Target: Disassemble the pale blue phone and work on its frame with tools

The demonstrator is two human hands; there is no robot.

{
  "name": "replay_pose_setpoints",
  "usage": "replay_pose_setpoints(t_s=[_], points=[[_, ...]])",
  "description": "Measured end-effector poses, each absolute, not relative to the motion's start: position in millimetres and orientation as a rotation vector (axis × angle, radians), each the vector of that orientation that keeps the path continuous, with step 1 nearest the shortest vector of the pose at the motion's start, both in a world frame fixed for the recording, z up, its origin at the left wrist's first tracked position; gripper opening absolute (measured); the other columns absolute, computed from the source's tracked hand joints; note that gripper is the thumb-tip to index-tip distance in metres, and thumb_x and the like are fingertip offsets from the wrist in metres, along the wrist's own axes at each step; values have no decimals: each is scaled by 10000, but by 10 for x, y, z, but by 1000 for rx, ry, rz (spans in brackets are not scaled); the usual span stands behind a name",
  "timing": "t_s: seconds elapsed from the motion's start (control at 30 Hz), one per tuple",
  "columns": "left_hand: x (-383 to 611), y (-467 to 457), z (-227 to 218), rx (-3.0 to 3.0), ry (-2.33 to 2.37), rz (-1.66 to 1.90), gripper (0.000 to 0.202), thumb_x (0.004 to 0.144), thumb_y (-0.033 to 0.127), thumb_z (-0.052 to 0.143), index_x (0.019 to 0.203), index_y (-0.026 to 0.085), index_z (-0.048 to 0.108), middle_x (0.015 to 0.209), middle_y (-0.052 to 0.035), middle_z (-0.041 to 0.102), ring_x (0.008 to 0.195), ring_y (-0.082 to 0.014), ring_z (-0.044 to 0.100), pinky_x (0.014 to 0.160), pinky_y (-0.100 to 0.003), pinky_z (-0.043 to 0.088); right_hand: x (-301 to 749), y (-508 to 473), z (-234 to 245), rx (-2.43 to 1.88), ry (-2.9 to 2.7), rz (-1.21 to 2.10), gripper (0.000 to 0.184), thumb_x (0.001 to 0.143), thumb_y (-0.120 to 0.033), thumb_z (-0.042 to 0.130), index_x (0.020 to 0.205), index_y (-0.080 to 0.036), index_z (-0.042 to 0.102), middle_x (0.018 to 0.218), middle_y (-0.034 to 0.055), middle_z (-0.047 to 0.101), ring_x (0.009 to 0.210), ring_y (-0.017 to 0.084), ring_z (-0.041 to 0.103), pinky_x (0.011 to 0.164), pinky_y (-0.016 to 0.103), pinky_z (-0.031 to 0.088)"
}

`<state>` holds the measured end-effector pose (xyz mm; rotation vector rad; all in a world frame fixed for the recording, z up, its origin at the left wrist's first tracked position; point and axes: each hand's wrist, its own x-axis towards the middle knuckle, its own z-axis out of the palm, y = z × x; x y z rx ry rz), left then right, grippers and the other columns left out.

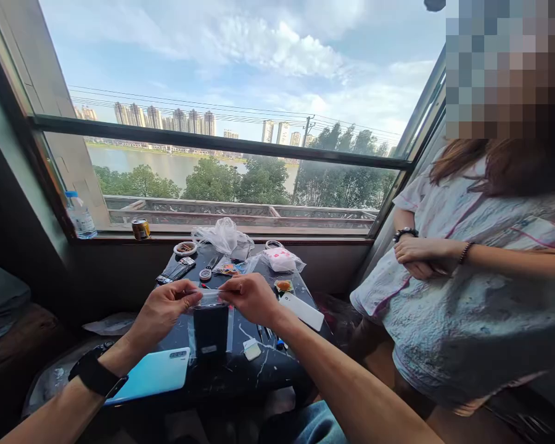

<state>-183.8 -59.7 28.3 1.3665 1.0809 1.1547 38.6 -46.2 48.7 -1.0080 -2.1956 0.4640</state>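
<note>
My left grip (164, 311) and right grip (250, 299) are both clenched, pinching a clear plastic sleeve (209, 297) between them above the black marble bench (254, 373). My fingers hide its upper edge, and the film is too glossy to make out clearly. Below my fingertips, a black slab (211, 330) shows through the sleeve; I can't tell exactly what it is. Down-left of the sleeve lies a turquoise phone (152, 375), a white flat box (301, 311) sits to its right, and another person's clasped hands (420, 259) are well to its right.
</note>
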Motion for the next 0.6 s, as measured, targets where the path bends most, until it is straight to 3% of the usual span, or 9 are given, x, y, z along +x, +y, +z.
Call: replay_pose_setpoints(t_s=[0.4, 0.53, 0.6], points=[[-1611, -645, 89, 1016, 950, 1226, 412, 664, 503, 874, 876, 168, 762, 889, -74, 748, 780, -176, 683, 691, -251, 575, 481, -511, 446, -1079, -2029, 557, 134, 879, -232, 710, 917, -195, 833, 736, 18, 774, 688, 155, 664, 611, 218, 408], [-1480, -632, 155, 960, 942, 1252, 427, 616, 465, 909, 859, 152, 749, 846, -79, 759, 731, -208, 708, 651, -288, 601, 550, -545, 452, -1099, -1961, 593, 127, 873, -234, 705, 871, -203, 828, 718, 7, 757, 667, 144, 644, 607, 218, 398], [-1417, -633, 193, 945, 936, 1288, 407, 585, 439, 928, 798, 150, 736, 784, -54, 751, 666, -183, 694, 588, -246, 584, 573, -557, 455, -1099, -1928, 617, 132, 865, -237, 706, 803, -200, 816, 676, -3, 730, 640, 133, 623, 595, 218, 383]])
